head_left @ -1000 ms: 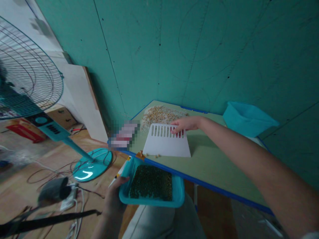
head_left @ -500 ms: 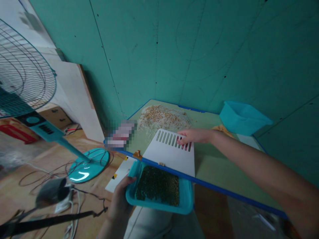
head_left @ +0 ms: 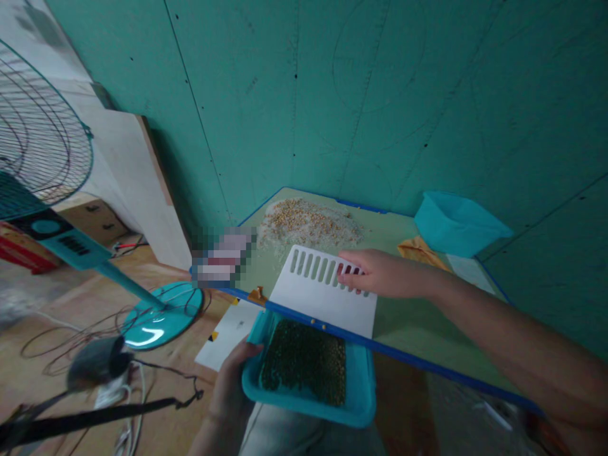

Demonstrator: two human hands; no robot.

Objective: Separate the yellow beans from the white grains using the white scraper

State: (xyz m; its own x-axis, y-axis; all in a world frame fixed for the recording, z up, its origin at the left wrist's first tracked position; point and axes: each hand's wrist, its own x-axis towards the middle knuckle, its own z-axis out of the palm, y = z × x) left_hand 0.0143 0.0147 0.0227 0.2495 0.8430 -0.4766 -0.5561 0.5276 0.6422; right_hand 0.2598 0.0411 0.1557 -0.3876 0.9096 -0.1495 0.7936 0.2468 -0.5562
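My right hand (head_left: 368,272) grips a white slotted plastic scraper (head_left: 327,303) by its slots. The scraper lies tilted on the table, its wide edge at the blue table rim. A few yellow kernels sit on that rim. Below the edge, my left hand (head_left: 235,367) holds the left side of a turquoise tray (head_left: 323,415). Dark green grains (head_left: 301,361) fill much of the tray, with yellowish grains (head_left: 338,370) along their right side. Behind the scraper, a pile of yellow kernels and white grains (head_left: 308,221) is spread on the table.
A turquoise basin (head_left: 460,225) stands at the table's back right, beside a crumpled tan cloth (head_left: 422,252). An orange-brown clip (head_left: 257,295) sits on the front edge. To the left stands a floor fan (head_left: 80,244) with cables around its base. A green wall (head_left: 294,114) rises behind.
The scraper and my right hand have shifted slightly, and kernels by the scraper's edge now lie on the blue rim. The tray has moved a little lower and to the right.
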